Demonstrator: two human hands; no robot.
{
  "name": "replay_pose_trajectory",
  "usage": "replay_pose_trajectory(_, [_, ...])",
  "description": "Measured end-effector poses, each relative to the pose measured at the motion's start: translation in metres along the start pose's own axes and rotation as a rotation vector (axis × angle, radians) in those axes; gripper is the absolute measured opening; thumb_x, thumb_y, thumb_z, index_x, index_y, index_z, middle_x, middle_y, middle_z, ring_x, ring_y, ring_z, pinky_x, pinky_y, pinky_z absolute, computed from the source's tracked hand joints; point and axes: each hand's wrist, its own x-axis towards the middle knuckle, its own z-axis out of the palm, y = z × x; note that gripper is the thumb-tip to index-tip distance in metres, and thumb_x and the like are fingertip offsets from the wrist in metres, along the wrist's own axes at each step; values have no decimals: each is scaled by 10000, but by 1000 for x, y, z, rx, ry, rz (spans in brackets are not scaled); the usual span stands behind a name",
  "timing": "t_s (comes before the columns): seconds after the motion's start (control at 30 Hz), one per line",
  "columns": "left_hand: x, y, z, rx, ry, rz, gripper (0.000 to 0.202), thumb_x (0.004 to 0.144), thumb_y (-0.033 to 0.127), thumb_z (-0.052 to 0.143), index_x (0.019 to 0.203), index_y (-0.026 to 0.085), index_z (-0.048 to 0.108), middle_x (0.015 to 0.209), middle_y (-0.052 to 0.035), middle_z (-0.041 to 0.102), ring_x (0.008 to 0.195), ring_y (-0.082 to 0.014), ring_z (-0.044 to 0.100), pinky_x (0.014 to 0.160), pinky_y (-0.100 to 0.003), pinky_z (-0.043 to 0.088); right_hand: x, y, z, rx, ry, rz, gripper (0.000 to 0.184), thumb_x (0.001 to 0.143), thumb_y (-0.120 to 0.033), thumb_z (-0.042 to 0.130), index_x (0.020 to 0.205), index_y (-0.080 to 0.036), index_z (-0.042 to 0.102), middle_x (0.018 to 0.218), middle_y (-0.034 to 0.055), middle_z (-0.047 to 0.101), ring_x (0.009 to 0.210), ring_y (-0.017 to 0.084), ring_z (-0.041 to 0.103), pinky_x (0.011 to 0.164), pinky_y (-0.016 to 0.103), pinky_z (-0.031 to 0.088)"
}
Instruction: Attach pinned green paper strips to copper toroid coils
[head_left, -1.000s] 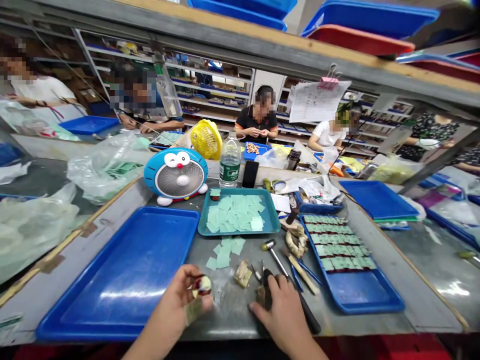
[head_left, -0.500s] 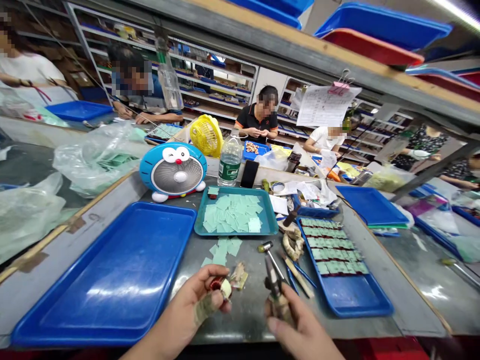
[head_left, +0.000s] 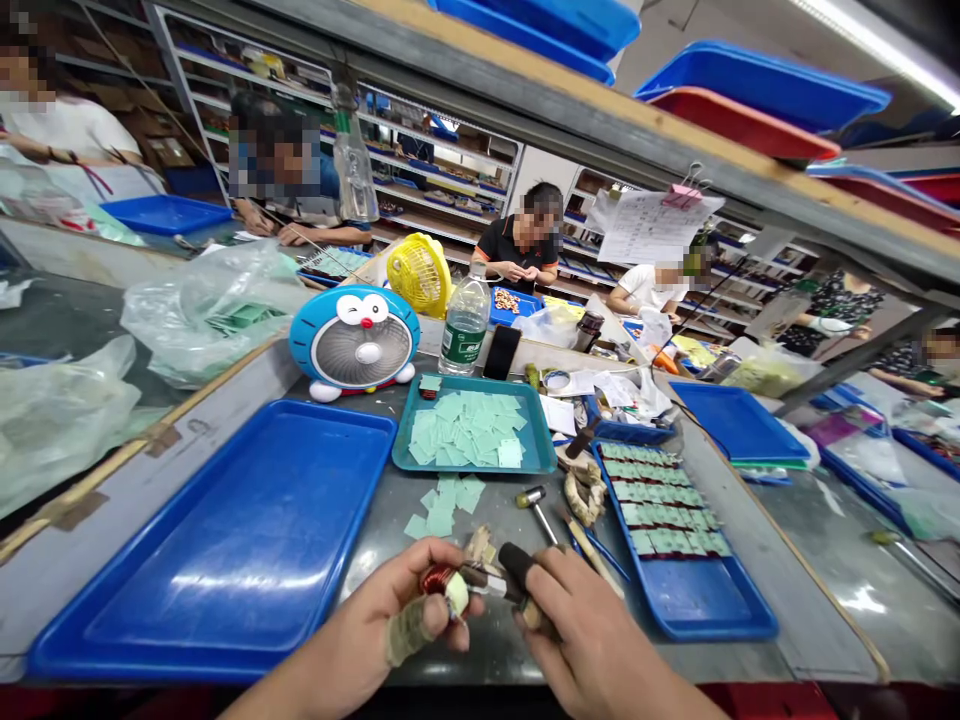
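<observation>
Copper-wound coil (head_left: 436, 579) with a pale core sits in your left hand (head_left: 367, 625), which is nearly closed, thumb and fingers pinching the coil. A tape wrap (head_left: 409, 632) covers one finger of that hand. Your right hand (head_left: 592, 640) is curled firmly around the black-handled pliers (head_left: 517, 568), and their metal nose touches the coil between your hands.

Beyond your left hand lie loose green paper slips (head_left: 442, 510), and farther ahead stands a teal tray (head_left: 480, 468) of the same slips. A blue tray (head_left: 202, 560) lies to the left of your left hand. To the right of your right hand is a second blue tray (head_left: 697, 600), holding rows of green-wrapped parts. Just beyond your right hand rests a small hammer (head_left: 534, 498).
</observation>
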Motion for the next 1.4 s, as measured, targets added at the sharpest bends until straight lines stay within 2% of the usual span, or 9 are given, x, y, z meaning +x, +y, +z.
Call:
replay_pose_trajectory(0.3, [-3,13,7,58,-7,-26,622,879,742,584,1115,167,618,833,-70,690,643,-130,562,614,-248,427,8,-9,-10,-6,104,-36,172,836,-76,526,902,-223,465,925,48,562,818,217,509,698,325,405])
replay_pose_trajectory(0.47, [-2,-22,13,-295,5,3,660,882,754,579,1197,174,577,633,-1,606,499,-84,455,506,-205,347,12,-11,-8,-169,207,-66,226,843,-28,499,955,-223,516,1004,64,586,840,232,491,735,346,400])
replay_pose_trajectory(0.6, [-7,-38,9,-353,35,26,679,881,699,644,1313,184,543,709,-34,654,571,-112,552,540,-209,386,15,-18,-1,-101,187,-44,272,782,-13,511,944,-231,503,940,51,569,804,233,493,685,340,396])
replay_pose_trajectory(0.77, [-11,-12,2,-228,-1,114,552,924,664,602,1191,181,599,817,-66,696,626,-117,585,600,-232,435,15,-24,9,85,193,17,350,816,-32,525,1098,-238,501,1116,71,571,956,246,552,808,365,480])
replay_pose_trajectory(0.9, [-13,4,0,-30,47,186,472,937,635,613,1147,213,589,1025,-78,705,851,-175,650,798,-292,491,6,-25,21,153,227,102,387,915,-79,510,1256,-258,465,1206,84,539,1058,247,562,901,379,501])
replay_pose_trajectory(1.0, [-12,4,-4,219,72,211,441,968,614,583,1202,241,562,1043,-64,695,937,-210,662,823,-293,499,1,-29,26,157,168,114,320,916,-108,537,1188,-264,475,1162,76,549,1003,247,579,849,379,521])
replay_pose_trajectory(1.17, [-7,-1,-8,661,153,351,335,1031,534,509,1246,279,546,989,-15,689,850,-184,658,770,-258,488,2,-36,24,34,214,118,286,843,-68,530,1056,-251,472,1025,71,568,874,266,590,715,397,527])
replay_pose_trajectory(1.27, [-4,-4,-6,762,206,438,299,1040,505,507,1254,300,544,957,7,691,805,-168,669,736,-233,499,2,-38,22,-8,186,153,245,837,-77,531,1003,-247,473,971,65,570,822,266,591,668,390,522])
replay_pose_trajectory(1.4, [-2,-10,-4,875,312,585,329,1026,504,536,1280,296,549,999,-11,716,814,-176,710,743,-229,538,0,-43,22,43,169,214,330,842,-81,546,1122,-249,498,998,66,596,894,264,624,754,392,543])
